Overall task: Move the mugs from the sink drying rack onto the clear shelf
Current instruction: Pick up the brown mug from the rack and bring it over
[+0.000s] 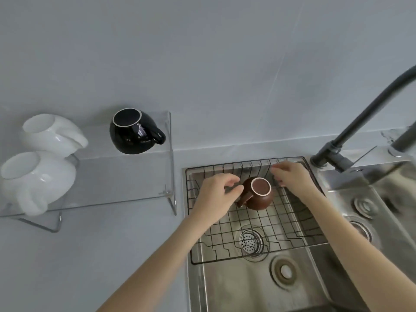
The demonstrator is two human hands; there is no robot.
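Observation:
A brown mug (258, 194) stands upside down in the black wire drying rack (281, 233) over the sink, its handle pointing left. My left hand (216, 194) is at that handle, fingers curled around or beside it. My right hand (292, 176) hovers just right of the mug, fingers spread, holding nothing. On the clear shelf (126, 176) to the left stand a black mug (135, 134) and two white mugs (54, 134) (38, 181), all upside down.
A dark curved faucet (364, 113) rises at the right behind the steel sink (247, 284). A second basin (371, 206) lies to the right. The grey counter (90, 255) runs below the shelf, with a grey wall behind.

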